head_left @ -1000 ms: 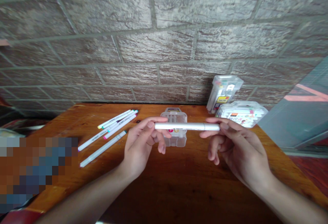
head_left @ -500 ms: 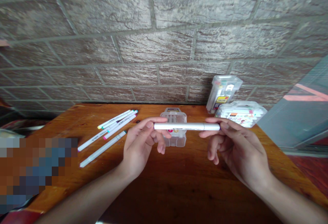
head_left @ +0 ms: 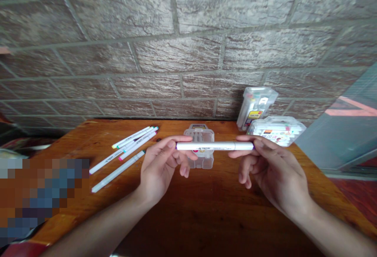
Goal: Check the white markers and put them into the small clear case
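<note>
A white marker pen [head_left: 215, 146] with purple ends and small black print lies level across the middle of the view, held above the table. My left hand [head_left: 160, 166] pinches its left end between thumb and fingers. At the other end, my right hand [head_left: 273, 170] grips it the same way, lower fingers curled. Behind the pen stands a clear plastic case [head_left: 202, 162] with its lid open, partly hidden by the pen and my left fingers. Several white markers [head_left: 129, 149] with coloured ends lie in a loose group to the left of my left hand.
At the back right, a tall clear case of markers [head_left: 256, 108] stands against the stone-block wall [head_left: 194, 53]. A wider handled case of markers [head_left: 278, 131] is in front of it. Everything rests on a wooden table [head_left: 212, 210]. A pixelated patch covers the lower left.
The marker pen has turned slightly about its length, so more of its print and its purple ends show. Both hands have otherwise barely moved.
</note>
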`<state>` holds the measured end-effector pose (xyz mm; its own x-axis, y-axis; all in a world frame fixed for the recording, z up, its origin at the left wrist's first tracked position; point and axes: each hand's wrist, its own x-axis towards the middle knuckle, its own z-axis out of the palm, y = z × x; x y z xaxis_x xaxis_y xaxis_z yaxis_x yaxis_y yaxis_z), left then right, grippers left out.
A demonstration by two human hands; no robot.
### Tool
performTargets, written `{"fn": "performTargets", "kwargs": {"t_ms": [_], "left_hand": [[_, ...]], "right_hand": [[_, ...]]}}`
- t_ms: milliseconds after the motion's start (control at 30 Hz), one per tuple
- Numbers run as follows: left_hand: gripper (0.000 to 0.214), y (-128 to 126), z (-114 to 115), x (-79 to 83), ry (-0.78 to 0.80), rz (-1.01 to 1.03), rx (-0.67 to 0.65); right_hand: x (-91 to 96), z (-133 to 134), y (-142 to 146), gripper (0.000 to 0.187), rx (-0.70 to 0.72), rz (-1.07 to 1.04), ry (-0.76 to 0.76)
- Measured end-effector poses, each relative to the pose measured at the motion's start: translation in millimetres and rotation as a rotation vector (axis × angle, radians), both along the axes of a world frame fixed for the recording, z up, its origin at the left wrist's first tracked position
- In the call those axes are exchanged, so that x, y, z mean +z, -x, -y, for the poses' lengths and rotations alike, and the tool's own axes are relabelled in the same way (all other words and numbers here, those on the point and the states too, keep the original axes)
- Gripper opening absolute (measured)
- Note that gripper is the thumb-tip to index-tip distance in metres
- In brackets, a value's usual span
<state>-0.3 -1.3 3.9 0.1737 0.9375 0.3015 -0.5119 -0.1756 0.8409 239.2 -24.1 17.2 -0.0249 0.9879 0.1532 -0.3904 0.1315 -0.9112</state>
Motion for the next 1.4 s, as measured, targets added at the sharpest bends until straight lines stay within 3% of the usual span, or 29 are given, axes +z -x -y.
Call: {"fn": "performTargets", "kwargs": {"t_ms": [933,1400], "left_hand": [[0.032,1.1,-0.5,-3.3,-0.033,0.011,-0.032],[0.024,0.2,0.5,-5.8,-0.103,-0.055,0.022]], "right_hand": [[-2.3,-0.8,-0.1,0.020,0.042,-0.059,-0.015],[-3.7,-2.7,0.9,0.022,-0.006,-0.048,-0.033]]}}
